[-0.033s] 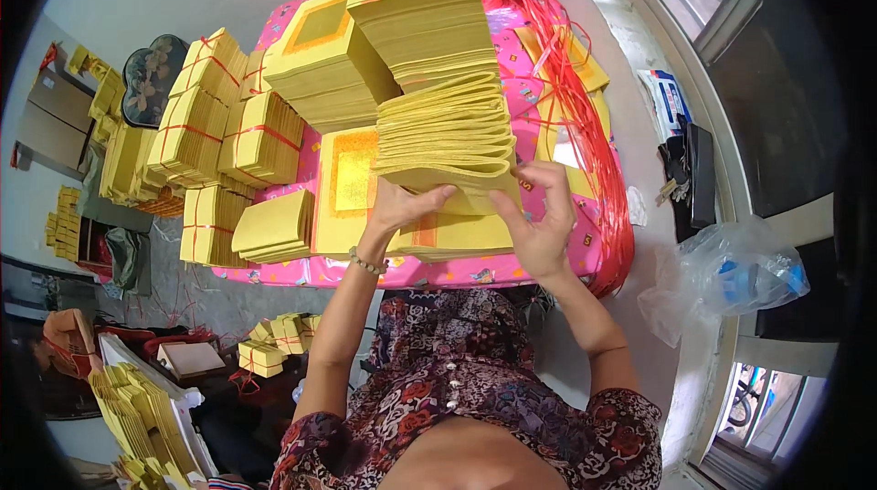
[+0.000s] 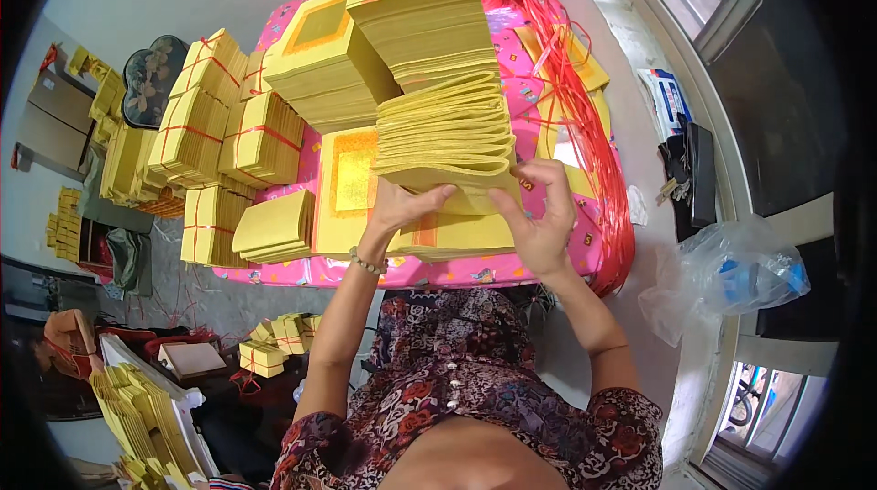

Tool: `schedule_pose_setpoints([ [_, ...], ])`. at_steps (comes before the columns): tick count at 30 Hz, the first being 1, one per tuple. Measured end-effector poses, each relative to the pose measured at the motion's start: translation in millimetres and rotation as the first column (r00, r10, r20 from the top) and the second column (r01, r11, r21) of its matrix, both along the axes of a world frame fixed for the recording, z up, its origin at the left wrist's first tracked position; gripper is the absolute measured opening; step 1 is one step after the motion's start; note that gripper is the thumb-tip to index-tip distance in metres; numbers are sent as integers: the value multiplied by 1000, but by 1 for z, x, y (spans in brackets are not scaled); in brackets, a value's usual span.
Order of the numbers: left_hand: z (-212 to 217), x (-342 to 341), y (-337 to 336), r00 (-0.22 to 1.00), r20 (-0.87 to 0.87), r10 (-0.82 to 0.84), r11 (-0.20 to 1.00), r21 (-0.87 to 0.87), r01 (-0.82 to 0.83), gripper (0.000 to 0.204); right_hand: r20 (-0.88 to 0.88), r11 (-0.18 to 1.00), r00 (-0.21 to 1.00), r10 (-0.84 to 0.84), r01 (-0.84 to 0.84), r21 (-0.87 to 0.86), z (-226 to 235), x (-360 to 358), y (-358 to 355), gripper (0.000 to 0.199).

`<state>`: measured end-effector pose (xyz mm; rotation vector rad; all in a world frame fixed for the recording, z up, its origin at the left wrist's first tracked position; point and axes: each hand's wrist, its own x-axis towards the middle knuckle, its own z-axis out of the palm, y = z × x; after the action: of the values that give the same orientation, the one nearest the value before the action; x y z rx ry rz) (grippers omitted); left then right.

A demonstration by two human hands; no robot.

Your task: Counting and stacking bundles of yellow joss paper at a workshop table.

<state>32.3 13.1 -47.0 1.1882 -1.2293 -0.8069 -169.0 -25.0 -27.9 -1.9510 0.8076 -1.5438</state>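
Observation:
In front of me stands a thick stack of folded yellow paper sheets (image 2: 445, 129), its rounded folds showing as several wavy layers. My left hand (image 2: 406, 207) grips its near lower left side, thumb lying across the front and the other fingers hidden behind the paper. At the near right corner my right hand (image 2: 544, 221) has its thumb and bent forefinger on the paper's edge. Under both hands lie flat yellow sheets with an orange-bordered gold square (image 2: 353, 178). A smaller folded yellow bundle (image 2: 272, 227) rests to their left.
Tall yellow paper stacks (image 2: 425, 33) rise behind on a pink patterned tablecloth (image 2: 457, 271). Tied yellow bundles (image 2: 261, 145) are piled at the left. Red plastic strands (image 2: 585, 134) trail down the table's right side. A clear plastic bag (image 2: 731, 275) lies near the window.

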Motion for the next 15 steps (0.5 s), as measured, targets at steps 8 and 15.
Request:
schedule_pose_setpoints([
  [8,1,-1,-1,1000,-19,0,1000,12,0,44,-22,999,999,30,-29,43,6,2,-3,33],
  [15,1,0,-2,993,117,-11,1000,3,11,37,-24,993,996,86,-83,83,6,2,-8,29],
])
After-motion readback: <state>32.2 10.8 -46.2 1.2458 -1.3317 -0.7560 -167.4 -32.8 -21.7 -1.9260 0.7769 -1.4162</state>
